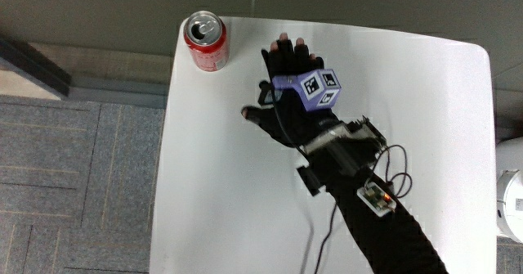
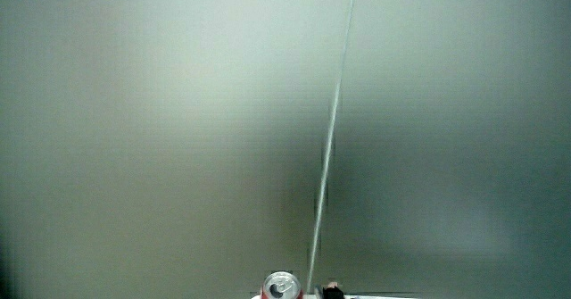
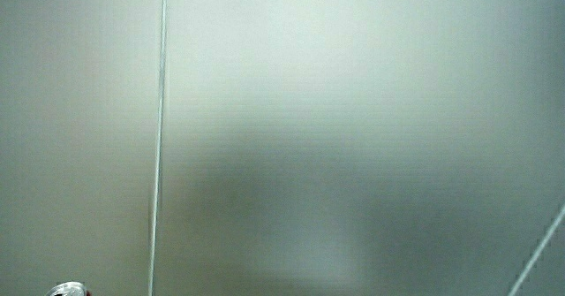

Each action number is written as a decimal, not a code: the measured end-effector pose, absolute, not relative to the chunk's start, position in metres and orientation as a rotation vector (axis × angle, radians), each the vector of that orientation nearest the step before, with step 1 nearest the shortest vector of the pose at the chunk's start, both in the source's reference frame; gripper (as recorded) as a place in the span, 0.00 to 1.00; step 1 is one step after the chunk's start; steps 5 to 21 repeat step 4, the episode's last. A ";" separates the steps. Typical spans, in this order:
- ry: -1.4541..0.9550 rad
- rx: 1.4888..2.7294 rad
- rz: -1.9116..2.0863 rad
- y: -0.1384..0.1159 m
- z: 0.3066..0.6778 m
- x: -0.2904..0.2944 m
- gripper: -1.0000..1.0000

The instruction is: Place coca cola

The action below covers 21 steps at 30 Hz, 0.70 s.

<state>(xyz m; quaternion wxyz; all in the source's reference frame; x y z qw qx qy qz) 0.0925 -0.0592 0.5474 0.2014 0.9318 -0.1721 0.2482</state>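
Note:
A red Coca-Cola can stands upright at a corner of the white table, close to the table's edge. The hand hovers over the table beside the can, a little nearer to the person, and does not touch it. Its fingers are stretched out and relaxed and hold nothing. A purple patterned cube sits on the back of the hand. Both side views show mostly a pale wall. Only the can's silver lid shows in them.
A small device with cables is strapped to the forearm. Grey carpet floor lies past the table's edge beside the can. A white rounded object stands off the table near the forearm.

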 end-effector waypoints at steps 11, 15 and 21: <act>-0.495 2.583 0.680 -0.051 0.547 0.100 0.00; -0.495 2.583 0.680 -0.051 0.547 0.100 0.00; -0.495 2.583 0.680 -0.051 0.547 0.100 0.00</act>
